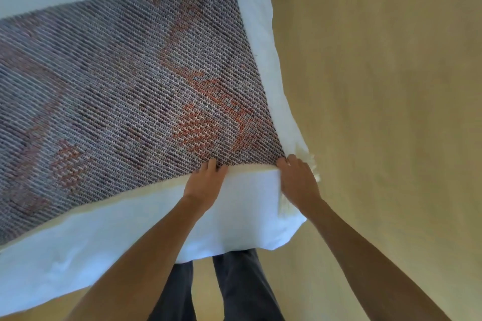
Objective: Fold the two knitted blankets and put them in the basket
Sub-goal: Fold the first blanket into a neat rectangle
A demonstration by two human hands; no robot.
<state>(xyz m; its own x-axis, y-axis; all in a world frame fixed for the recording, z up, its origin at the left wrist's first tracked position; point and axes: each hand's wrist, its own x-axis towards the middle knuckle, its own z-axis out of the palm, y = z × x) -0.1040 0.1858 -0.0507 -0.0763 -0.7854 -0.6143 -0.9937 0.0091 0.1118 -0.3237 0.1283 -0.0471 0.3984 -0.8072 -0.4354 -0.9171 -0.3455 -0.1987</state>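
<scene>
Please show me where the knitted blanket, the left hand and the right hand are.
knitted blanket (125, 81), head view, middle of the patterned knit.
left hand (204, 185), head view, back of the hand.
right hand (297, 180), head view, back of the hand.

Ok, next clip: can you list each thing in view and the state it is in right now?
Knitted blanket: spread flat on the white surface, near corner held at both hands.
White surface: covered in the middle, border bare.
Left hand: fingers pressing on the blanket's near edge.
Right hand: fingers gripping the blanket's near right corner.
Fringe: showing at the right corner, by the right hand.
Floor: bare, wood-toned.
Basket: not in view.
</scene>
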